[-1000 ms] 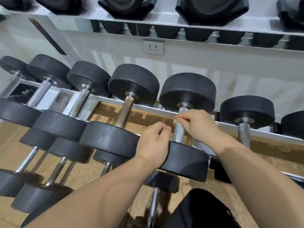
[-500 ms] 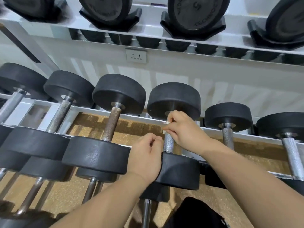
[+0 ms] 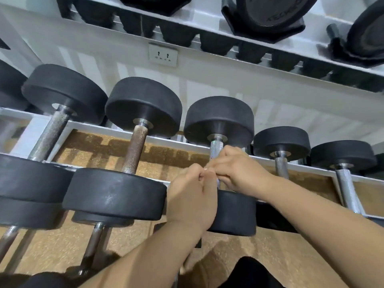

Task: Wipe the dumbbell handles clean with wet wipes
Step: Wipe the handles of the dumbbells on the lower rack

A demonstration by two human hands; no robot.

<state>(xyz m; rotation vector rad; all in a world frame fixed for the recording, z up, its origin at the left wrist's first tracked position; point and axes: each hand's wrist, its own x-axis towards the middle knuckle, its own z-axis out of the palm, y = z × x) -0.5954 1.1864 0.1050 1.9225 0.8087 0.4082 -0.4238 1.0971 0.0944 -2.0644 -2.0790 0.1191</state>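
A black round-headed dumbbell [image 3: 218,119] lies on the white rack, and the top of its knurled steel handle [image 3: 216,149] shows bare. My right hand [image 3: 239,169] is curled round the lower part of that handle. My left hand [image 3: 193,196] lies over the near head [image 3: 236,213], with its fingers curled and meeting the right hand's fingertips. A thin white sliver of wet wipe [image 3: 206,169] shows where the two hands pinch together. The rest of the wipe is hidden under the hands.
A dumbbell with a rusty brown handle [image 3: 135,148] lies just left, and a larger one [image 3: 49,134] beyond it. Two smaller dumbbells [image 3: 281,167] [image 3: 347,188] lie to the right. More dumbbells [image 3: 93,242] sit on the lower tier. Weight plates [image 3: 268,17] stand on the shelf above.
My right hand has slid down the handle from its top end toward the near head, and now meets my left hand. The view has shifted right and tilted.
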